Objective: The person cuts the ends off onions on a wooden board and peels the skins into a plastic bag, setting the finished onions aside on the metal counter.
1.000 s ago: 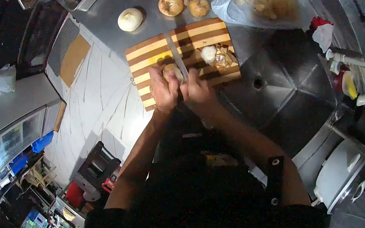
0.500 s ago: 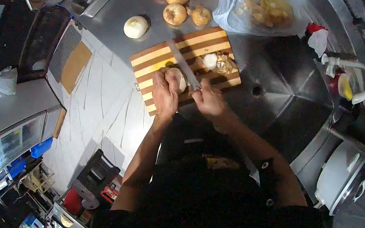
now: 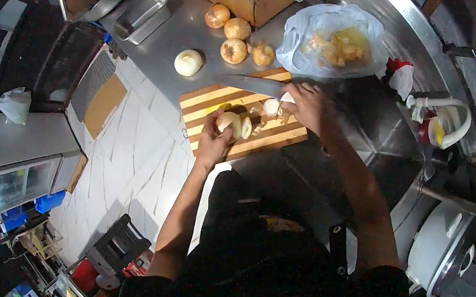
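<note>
My left hand (image 3: 213,141) grips a pale onion (image 3: 230,123) at the near left part of a striped wooden cutting board (image 3: 201,104). Just right of that onion lies a small cut piece of onion (image 3: 246,128). My right hand (image 3: 309,107) is closed on a knife (image 3: 255,84), whose blade points left above the far part of the board. Fingers hide its handle. White onion pieces (image 3: 271,107) and papery skins lie by my right hand. A peeled white onion (image 3: 189,63) sits on the steel counter beyond the board.
Several brown onions (image 3: 233,51) stand on the counter before a cardboard box (image 3: 261,11). A plastic bag (image 3: 331,44) holds onion skins. To the right are a dark sink (image 3: 349,126) and white faucet (image 3: 456,106). Metal pans (image 3: 140,16) sit far left.
My right hand and the knife have moved away from the onion, up and right over the board. A cut piece now shows beside the onion. The view has shifted.
</note>
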A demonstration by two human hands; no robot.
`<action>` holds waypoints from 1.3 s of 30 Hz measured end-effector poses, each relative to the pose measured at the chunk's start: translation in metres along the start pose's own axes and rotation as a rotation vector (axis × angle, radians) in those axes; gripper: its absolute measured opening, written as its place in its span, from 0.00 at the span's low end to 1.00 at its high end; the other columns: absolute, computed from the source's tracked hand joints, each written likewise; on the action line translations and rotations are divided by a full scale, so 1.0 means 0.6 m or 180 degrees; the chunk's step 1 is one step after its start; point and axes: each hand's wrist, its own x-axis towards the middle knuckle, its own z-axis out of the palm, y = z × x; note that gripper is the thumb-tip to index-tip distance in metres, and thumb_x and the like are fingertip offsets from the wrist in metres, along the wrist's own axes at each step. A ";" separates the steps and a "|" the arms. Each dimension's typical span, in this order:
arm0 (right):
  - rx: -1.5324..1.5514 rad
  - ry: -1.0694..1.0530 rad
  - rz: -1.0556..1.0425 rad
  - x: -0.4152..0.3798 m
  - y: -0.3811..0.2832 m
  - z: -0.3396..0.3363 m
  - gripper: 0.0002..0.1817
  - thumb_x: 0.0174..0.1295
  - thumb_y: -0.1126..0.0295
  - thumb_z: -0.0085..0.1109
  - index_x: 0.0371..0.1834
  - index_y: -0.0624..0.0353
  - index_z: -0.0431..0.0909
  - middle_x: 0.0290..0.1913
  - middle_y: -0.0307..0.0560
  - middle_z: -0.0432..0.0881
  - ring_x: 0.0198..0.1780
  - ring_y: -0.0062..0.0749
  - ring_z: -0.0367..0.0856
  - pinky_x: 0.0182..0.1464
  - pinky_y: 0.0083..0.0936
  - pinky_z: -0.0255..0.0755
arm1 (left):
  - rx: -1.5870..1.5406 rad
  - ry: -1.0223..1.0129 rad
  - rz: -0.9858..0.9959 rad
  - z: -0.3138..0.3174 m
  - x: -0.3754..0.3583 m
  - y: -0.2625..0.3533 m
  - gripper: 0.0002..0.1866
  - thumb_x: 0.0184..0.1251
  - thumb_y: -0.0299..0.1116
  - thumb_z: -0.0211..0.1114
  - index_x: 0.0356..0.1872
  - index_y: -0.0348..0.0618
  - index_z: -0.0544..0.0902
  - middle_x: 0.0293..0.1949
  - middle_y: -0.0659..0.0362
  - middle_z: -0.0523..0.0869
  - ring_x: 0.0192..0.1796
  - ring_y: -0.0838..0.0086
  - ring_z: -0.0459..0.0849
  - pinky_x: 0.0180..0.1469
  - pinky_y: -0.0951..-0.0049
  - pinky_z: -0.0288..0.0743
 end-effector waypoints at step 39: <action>0.4512 0.0874 0.2165 0.075 0.122 -0.096 0.14 0.57 0.70 0.60 0.44 0.66 0.75 0.39 0.45 0.78 0.39 0.28 0.79 0.41 0.24 0.76 | -0.1312 -0.1176 0.0168 0.265 0.194 0.209 0.22 0.62 0.29 0.61 0.56 0.39 0.68 0.47 0.54 0.77 0.47 0.71 0.77 0.47 0.74 0.74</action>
